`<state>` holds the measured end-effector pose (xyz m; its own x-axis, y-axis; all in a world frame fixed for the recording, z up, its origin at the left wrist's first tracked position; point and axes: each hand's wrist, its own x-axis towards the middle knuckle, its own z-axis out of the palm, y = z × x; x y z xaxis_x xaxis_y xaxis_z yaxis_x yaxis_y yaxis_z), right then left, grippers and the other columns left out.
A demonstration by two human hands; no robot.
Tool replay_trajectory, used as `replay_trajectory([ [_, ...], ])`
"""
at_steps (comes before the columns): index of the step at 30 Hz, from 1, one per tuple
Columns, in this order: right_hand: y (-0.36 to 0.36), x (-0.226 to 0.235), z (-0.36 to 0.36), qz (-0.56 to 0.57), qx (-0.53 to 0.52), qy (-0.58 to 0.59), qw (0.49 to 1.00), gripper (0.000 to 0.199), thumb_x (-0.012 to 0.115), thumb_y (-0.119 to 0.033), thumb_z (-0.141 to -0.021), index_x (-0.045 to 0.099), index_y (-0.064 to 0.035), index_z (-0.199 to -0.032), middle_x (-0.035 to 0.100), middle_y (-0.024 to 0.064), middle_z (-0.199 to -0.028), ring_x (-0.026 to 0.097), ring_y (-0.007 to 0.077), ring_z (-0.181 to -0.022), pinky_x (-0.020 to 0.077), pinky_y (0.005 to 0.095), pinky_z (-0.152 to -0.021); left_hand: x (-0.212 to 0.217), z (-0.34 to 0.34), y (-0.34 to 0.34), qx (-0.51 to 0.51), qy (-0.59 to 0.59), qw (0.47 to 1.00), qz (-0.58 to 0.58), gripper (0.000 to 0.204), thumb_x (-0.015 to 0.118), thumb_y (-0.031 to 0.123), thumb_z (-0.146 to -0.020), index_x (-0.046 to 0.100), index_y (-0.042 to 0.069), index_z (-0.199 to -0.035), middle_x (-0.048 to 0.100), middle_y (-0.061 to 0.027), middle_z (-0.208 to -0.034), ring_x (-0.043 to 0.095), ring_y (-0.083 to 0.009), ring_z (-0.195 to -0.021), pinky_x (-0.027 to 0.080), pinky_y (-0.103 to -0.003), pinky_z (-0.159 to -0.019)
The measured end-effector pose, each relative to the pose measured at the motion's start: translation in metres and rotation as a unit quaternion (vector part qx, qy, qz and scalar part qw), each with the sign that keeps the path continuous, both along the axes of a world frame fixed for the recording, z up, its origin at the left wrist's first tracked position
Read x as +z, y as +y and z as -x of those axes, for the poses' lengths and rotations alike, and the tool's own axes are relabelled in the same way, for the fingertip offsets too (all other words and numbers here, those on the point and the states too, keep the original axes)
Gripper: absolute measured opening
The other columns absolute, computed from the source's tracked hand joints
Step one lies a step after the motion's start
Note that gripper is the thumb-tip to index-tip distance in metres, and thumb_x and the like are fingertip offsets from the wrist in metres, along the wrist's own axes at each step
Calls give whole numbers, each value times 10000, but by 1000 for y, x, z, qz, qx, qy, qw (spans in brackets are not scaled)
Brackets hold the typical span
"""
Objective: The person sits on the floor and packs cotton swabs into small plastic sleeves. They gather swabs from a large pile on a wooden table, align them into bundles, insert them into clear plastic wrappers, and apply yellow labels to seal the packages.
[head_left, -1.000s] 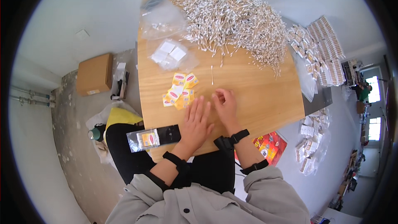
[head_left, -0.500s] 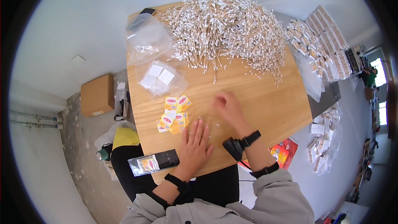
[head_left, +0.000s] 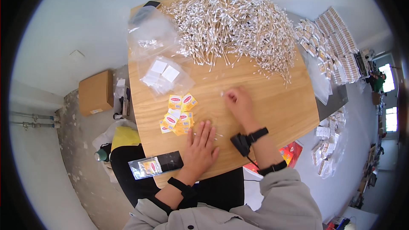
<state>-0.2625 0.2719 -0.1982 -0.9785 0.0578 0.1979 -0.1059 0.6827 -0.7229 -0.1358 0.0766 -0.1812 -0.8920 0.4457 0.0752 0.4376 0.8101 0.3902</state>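
My left hand (head_left: 202, 149) lies flat on the wooden table (head_left: 281, 106), fingers stretched forward. Ends of a cotton swab (head_left: 219, 135) stick out beside its fingers, the rest hidden beneath them. My right hand (head_left: 239, 104) is closed, fingers curled, above the middle of the table. A small white spot shows at its fingertips; what they hold, if anything, is hidden. Faint blurred streaks lie beyond it. Left of my hands are several yellow and white printed cards (head_left: 178, 115), partly overlapping. A big heap of cotton swabs (head_left: 234, 25) covers the far side of the table.
Clear plastic bags (head_left: 153, 34) and a bag with white cards (head_left: 164, 74) lie at the far left. A packet of swabs (head_left: 150, 167) rests on a black item at the near left corner. Bundled swab packs (head_left: 336, 38) are stacked at right. A cardboard box (head_left: 96, 93) stands on the floor.
My right hand has moved slightly right and its fingers have curled in. Blurred streaks now show between it and the heap. My left hand stays flat; the view has shifted a little.
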Motion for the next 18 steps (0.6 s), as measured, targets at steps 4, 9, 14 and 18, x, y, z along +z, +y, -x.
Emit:
replay_trajectory([
  [4, -10, 1, -21, 68, 48, -2, 997, 133, 733, -141, -784, 689, -90, -898, 594, 95, -830, 605, 233, -762, 497, 345, -690, 0, -3, 1, 20, 8, 1000, -21, 709, 614, 365, -861, 394, 36, -1449, 287, -135, -1575, 242, -280, -1472, 180, -540, -1173],
  [9, -35, 23, 20, 88, 75, -29, 993, 239, 739, -216, -800, 679, -78, -985, 596, 96, -915, 607, 220, -844, 497, 331, -734, 3, 1, 2, 12, 9, 1000, -15, 700, 629, 346, -846, 423, 13, -1425, 304, -161, -1561, 255, -300, -1464, 196, -547, -1163],
  [14, -71, 13, 30, 3, 168, -135, 976, 202, 736, -161, -815, 693, -91, -999, 585, 57, -958, 589, 178, -821, 489, 321, -712, -1, 1, 1, 16, 22, 999, -27, 659, 620, 348, -846, 462, 24, -1399, 320, -138, -1556, 267, -287, -1459, 190, -553, -1163],
  [18, -95, 33, 11, 11, 250, -44, 967, 192, 724, -88, -776, 702, -130, -962, 563, 60, -942, 597, 224, -847, 494, 338, -709, 0, -1, 0, 18, -4, 999, -26, 624, 614, 350, -844, 499, 36, -1371, 355, -132, -1534, 279, -290, -1454, 183, -561, -1162],
])
